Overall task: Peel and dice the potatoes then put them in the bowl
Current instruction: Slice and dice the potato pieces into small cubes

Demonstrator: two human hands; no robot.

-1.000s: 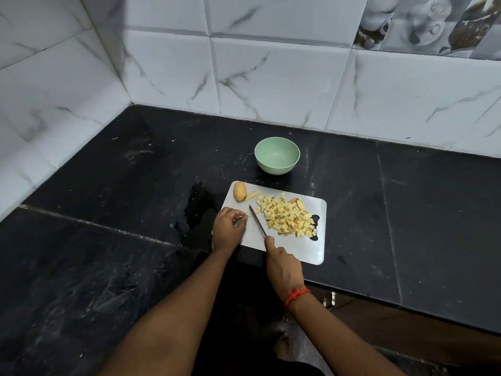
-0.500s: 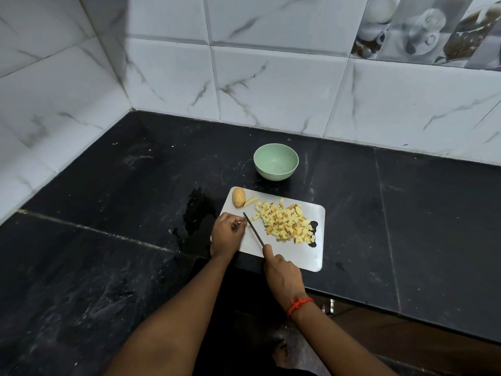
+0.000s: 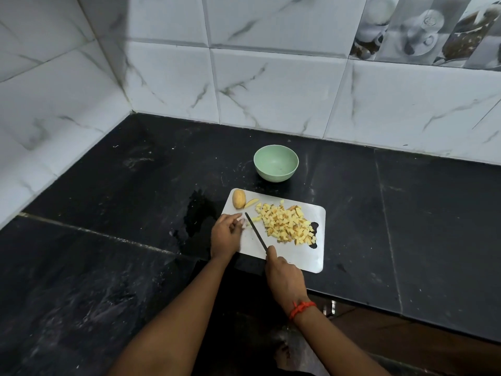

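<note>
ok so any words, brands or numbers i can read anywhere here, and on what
None: no readable text shows anywhere in this view.
The green bowl, the cutting board and the knife bear no visible lettering, logo or number.
The picture tiles on the wall show blurred cups only, with no words.

Knife and diced potato on our cutting board [image 3: 298, 256].
Our right hand [image 3: 284, 278] grips the knife [image 3: 256, 232] just left of the diced pile [image 3: 287, 225]. Our left hand [image 3: 226, 236] sits at the board's left edge, fingertips blurred. The green bowl [image 3: 276, 163] stands beyond.
</note>
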